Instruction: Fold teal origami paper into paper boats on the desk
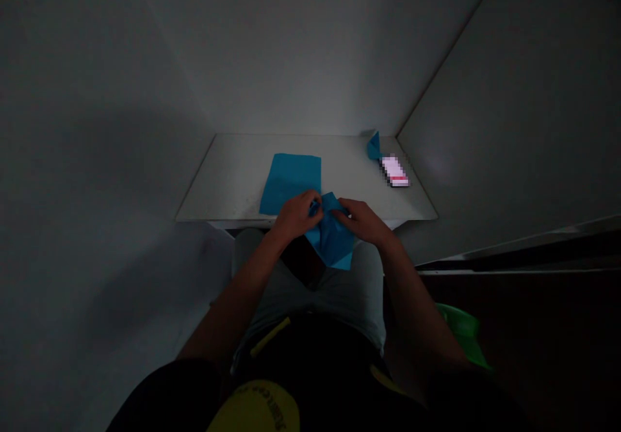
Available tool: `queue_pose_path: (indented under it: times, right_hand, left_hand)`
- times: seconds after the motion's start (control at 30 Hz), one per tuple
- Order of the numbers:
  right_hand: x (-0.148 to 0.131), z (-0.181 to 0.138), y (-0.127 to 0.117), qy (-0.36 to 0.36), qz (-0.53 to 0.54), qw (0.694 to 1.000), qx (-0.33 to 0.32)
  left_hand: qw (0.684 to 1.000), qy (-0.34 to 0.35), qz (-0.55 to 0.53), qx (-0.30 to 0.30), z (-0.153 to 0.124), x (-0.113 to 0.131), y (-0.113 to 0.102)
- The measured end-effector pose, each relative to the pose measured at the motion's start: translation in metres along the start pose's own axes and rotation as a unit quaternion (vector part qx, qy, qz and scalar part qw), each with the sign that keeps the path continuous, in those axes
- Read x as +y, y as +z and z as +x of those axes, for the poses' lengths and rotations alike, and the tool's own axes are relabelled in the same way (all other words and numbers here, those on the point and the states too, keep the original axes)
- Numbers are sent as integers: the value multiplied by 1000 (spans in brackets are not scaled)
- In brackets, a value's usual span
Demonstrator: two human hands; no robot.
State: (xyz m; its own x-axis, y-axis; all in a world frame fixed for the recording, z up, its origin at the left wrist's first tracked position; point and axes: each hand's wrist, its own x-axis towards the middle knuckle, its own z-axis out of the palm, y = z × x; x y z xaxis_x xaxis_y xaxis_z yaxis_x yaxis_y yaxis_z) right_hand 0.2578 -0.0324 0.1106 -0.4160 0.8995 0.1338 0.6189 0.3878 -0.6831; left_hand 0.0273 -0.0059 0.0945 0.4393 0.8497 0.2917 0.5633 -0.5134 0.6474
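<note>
Both hands hold one partly folded sheet of blue paper (334,241) over my lap, at the front edge of a small white table. My left hand (299,214) pinches its left upper part, fingers curled around a fold. On the other side, my right hand (363,220) grips the right upper edge between thumb and fingers. The lower part of the paper hangs down in creased flaps. Just beyond my left hand, a flat blue sheet (294,180) lies on the table.
The white table (218,176) stands against walls at its back and sides. At its back right are a small folded blue paper piece (373,146) and a phone (394,171) with a lit, blurred screen. Something green (463,332), perhaps plastic, is low at the right.
</note>
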Motion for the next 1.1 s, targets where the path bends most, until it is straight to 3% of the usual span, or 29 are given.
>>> queue_pose_path:
  times: [0.17, 0.3, 0.5, 0.67, 0.87, 1.1]
  right_hand:
    - [6, 0, 0, 39, -68, 996, 39]
    - [12, -1, -1, 84, -76, 991, 70]
    - [13, -4, 1, 88, 60, 984, 145]
    - [12, -7, 7, 97, 173, 963, 180]
    - [12, -8, 13, 118, 273, 937, 184]
    - [21, -11, 12, 130, 281, 926, 218]
  left_hand:
    - [994, -18, -98, 42, 2, 0, -1]
    - [971, -91, -215, 56, 1, -1, -2]
    - [920, -234, -286, 130, 6, -22, 0]
    - [899, -300, -241, 207, 8, -37, -2]
    - [912, -278, -198, 227, 6, -39, -2]
    - [915, -224, -149, 301, -2, -39, -8]
